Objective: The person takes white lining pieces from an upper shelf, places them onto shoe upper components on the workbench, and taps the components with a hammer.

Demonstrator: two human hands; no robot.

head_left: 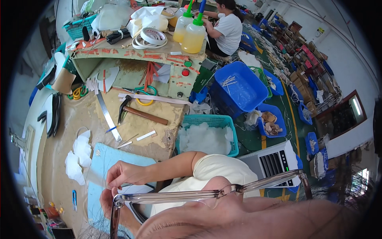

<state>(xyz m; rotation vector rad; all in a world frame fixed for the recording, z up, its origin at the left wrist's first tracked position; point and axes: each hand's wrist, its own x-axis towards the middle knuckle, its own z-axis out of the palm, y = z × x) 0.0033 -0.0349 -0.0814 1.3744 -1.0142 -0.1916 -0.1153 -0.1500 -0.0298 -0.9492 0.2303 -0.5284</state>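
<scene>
My right hand (pixel 124 174) is closed in a pinch, its fingertips meeting over a light blue board (pixel 129 160) on the worktable. Just below it my left hand (pixel 106 202) is also closed, thumb and fingers close to the right fingertips and partly hidden by the glasses frame. Whatever lies between the fingers is too small to make out. A pale translucent strip (pixel 96 176) shows beside the fingertips. Under the hands a white flat piece (pixel 137 190) with a dark edge is partly covered. Several thin white pieces (pixel 81 149) lie beside the board.
On the worktable (pixel 59 159) lie a hammer (pixel 145 114), a metal ruler (pixel 108 117), scissors (pixel 146 95) and a blue cutter (pixel 74 200). A shelf (pixel 131 51) carries tape rolls (pixel 153 36) and glue bottles (pixel 193 38). Alongside stand a teal basket (pixel 207 118) and a blue bin (pixel 230 95). A co-worker (pixel 229 30) sits beyond.
</scene>
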